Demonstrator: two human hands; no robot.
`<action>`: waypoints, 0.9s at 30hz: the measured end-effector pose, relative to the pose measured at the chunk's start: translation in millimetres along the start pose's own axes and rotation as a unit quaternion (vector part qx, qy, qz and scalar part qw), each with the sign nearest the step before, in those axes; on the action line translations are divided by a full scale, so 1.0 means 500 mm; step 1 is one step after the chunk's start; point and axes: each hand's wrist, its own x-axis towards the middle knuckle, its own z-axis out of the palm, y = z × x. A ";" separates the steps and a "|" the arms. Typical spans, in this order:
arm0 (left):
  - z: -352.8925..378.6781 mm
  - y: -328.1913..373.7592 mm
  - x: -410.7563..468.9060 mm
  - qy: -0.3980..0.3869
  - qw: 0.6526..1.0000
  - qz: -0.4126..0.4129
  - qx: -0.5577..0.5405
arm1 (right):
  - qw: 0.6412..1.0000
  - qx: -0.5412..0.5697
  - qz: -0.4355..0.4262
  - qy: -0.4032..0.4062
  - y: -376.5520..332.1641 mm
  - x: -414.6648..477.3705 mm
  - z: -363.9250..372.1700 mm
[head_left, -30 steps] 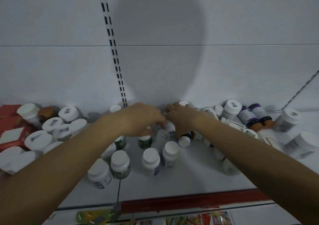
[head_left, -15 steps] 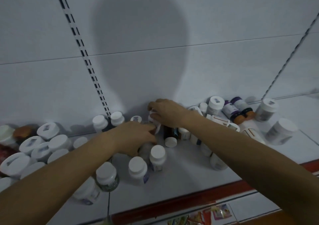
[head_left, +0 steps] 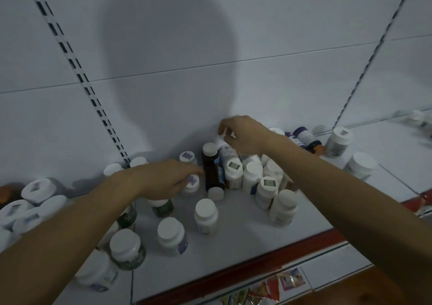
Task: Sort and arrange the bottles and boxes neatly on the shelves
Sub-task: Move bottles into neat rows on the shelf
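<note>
White-capped plastic pill bottles (head_left: 207,213) are crowded on the white metal shelf (head_left: 233,241). One small labelled bottle (head_left: 193,183) is gripped by the left hand (head_left: 163,178); whether the blurred right hand (head_left: 244,135) holds anything cannot be told. The tall brown bottle (head_left: 211,176) between them could be toppled if brushed.

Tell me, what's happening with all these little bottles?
A person is tidying pill bottles on a white shelf. Their left hand grips a small sticker-capped bottle beside a dark brown bottle. Their right hand is at the back wall with fingers curled; blur hides whether it holds anything. Most bottles stand upright in loose clusters, while a purple-capped bottle lies tipped at the back right.
</note>
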 end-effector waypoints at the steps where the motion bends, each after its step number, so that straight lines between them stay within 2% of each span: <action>1: -0.004 0.005 0.003 0.016 0.999 -0.026 0.030 | 1.000 0.011 0.008 -0.003 0.009 -0.010 -0.005; 4: -0.022 0.040 0.016 0.111 0.978 -0.087 0.152 | 0.999 0.035 0.030 0.006 0.036 -0.050 -0.018; 6: -0.042 0.079 0.036 0.152 0.973 -0.091 0.150 | 0.997 0.055 0.042 0.019 0.055 -0.083 -0.025; 10: -0.068 0.146 0.101 0.177 0.980 -0.046 0.085 | 0.997 0.043 0.062 0.015 0.110 -0.141 -0.050; 14: -0.080 0.194 0.177 0.149 0.985 -0.042 0.070 | 0.992 -0.032 0.114 -0.029 0.207 -0.174 -0.098; 18: -0.112 0.260 0.271 0.170 0.982 -0.038 0.076 | 0.961 -0.214 0.150 -0.093 0.316 -0.173 -0.134; 21: -0.140 0.316 0.344 0.161 0.984 -0.039 0.060 | 0.928 -0.300 0.110 -0.190 0.376 -0.161 -0.147; 24: -0.159 0.368 0.414 0.124 0.991 -0.042 0.036 | 0.901 -0.345 0.067 -0.254 0.420 -0.144 -0.134; 27: -0.160 0.401 0.470 0.053 0.997 -0.050 0.022 | 0.897 -0.311 0.057 -0.310 0.454 -0.122 -0.112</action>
